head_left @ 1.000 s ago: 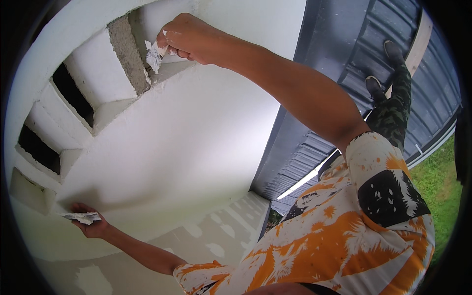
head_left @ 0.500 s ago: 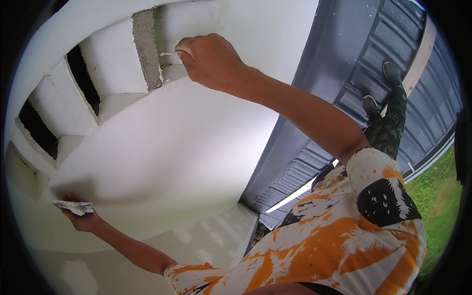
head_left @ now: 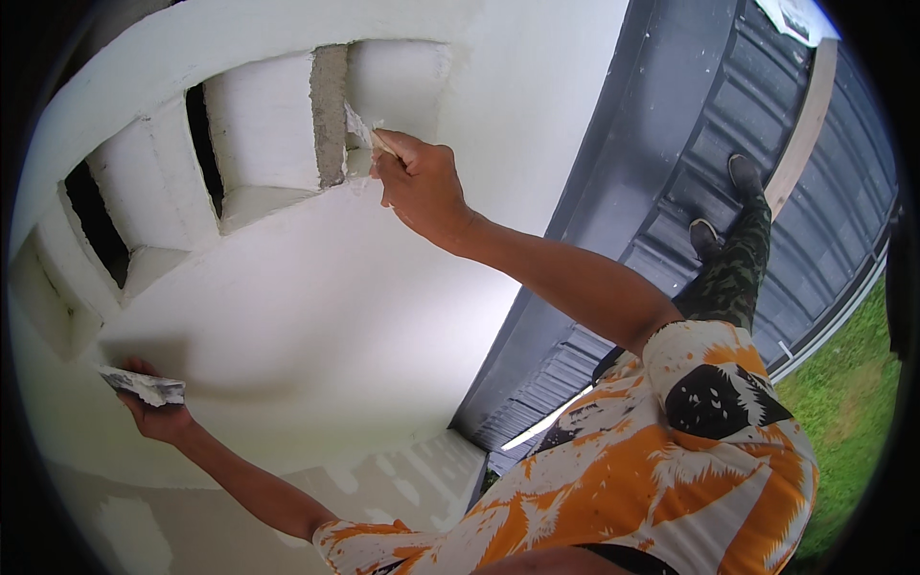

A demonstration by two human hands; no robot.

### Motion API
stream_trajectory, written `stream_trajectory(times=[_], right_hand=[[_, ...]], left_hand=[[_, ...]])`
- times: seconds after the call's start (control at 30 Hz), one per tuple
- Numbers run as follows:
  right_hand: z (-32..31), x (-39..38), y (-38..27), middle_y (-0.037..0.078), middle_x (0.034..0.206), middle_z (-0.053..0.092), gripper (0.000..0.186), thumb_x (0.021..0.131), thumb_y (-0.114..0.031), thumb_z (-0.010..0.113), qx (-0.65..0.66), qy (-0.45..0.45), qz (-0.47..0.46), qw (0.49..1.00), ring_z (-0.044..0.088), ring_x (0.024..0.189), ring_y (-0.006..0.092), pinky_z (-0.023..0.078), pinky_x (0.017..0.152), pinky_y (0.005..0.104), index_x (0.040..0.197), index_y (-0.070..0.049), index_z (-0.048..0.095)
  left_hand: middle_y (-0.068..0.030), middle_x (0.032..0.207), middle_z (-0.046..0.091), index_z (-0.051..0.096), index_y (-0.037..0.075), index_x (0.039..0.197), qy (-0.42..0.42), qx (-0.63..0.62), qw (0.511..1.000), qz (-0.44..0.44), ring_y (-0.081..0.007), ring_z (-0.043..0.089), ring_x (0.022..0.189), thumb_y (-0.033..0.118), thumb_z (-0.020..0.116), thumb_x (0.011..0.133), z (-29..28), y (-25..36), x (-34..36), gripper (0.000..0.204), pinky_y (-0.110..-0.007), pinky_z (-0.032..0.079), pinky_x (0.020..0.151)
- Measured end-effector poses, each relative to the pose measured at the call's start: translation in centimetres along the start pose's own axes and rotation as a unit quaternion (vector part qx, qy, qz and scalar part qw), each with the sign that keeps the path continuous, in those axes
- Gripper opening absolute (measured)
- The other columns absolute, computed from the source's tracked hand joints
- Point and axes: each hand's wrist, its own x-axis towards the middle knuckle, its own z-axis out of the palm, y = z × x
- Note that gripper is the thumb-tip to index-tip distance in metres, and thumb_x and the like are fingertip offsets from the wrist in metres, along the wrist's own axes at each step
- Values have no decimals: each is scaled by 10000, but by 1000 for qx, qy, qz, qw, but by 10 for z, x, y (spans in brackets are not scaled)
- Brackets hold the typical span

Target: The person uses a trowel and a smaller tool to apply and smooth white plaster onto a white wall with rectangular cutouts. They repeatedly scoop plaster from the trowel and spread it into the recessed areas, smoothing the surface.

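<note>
Somebody in an orange, white and black shirt (head_left: 661, 470) is holding two paste-smeared tools near a white wall (head_left: 345, 297).
The right hand (head_left: 422, 187) is gripping a small scraper (head_left: 360, 126), fingers closing tightly around its handle, while the blade is pointing into a shallow recess (head_left: 398, 81) just beside a rough grey strip (head_left: 329, 115); from here I can't tell whether it's touching. Over lower on the left, the left hand (head_left: 161, 419) is holding a flat plate (head_left: 171, 390) carrying white paste (head_left: 144, 385), its fingers partly hiding behind it. Dark slots (head_left: 96, 222) are opening between the other recesses. Beyond, shoes (head_left: 706, 240) are resting on dark ribbed metal sheeting (head_left: 843, 211) by a wooden plank (head_left: 803, 139), and grass (head_left: 848, 412) is showing past its edge.
</note>
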Motion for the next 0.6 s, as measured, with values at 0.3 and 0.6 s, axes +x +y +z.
stream_trajectory(times=[0.3, 0.6], right_hand=[[-61, 9, -13, 104, 725, 669, 307, 832, -30, 595, -486, -90, -214, 843, 652, 596, 286, 501, 521, 396, 1126, -59, 680], [-32, 95, -96, 109, 714, 667, 429, 718, 0, 574, -768, -375, -240, 460, 674, 665, 274, 518, 559, 404, 1116, -102, 697]], left_hand=[[-208, 1366, 546, 406, -56, 1437, -37, -86, 995, -40, -339, 545, 1251, 302, 448, 1056, -27, -7, 7, 524, -465, 399, 1131], [-180, 1495, 441, 338, -39, 1492, 46, -107, 991, -71, -352, 433, 1378, 249, 452, 1056, 30, -6, -10, 535, -477, 356, 1152]])
